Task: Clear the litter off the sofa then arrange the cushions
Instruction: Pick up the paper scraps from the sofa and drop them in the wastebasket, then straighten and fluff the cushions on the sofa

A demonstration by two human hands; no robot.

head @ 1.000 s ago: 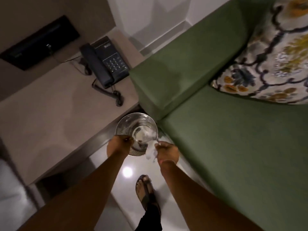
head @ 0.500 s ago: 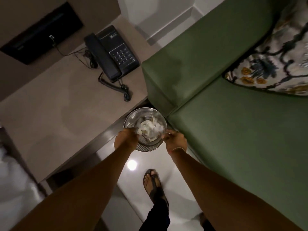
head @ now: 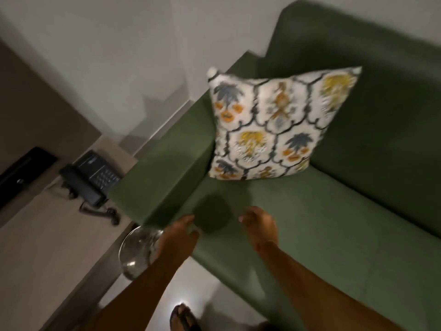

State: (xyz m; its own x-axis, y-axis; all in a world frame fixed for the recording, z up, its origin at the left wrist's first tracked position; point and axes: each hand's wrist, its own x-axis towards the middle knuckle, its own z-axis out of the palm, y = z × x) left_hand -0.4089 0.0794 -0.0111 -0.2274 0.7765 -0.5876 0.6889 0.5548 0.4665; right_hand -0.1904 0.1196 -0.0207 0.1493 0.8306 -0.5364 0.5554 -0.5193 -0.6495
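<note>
A green sofa (head: pixel 334 223) fills the right side of the head view. One patterned cushion (head: pixel 274 125), white with blue and yellow motifs, stands tilted against the backrest near the left armrest (head: pixel 164 168). My left hand (head: pixel 177 237) hovers over the seat's front left corner, fingers apart and empty. My right hand (head: pixel 260 225) is above the seat just to the right, also empty with loose fingers. A round metal bin (head: pixel 136 254) sits on the floor beside the armrest, partly hidden by my left forearm. The image is blurred.
A beige side table (head: pixel 47 247) on the left carries a black telephone (head: pixel 90 177) with a coiled cord. A dark panel (head: pixel 21 170) is on the wall behind it. My sandalled foot (head: pixel 183 317) stands on the glossy floor.
Both hands have left the bin, where the white litter was dropped, and have moved up and right over the sofa seat. My view has swung up onto the cushion and backrest.
</note>
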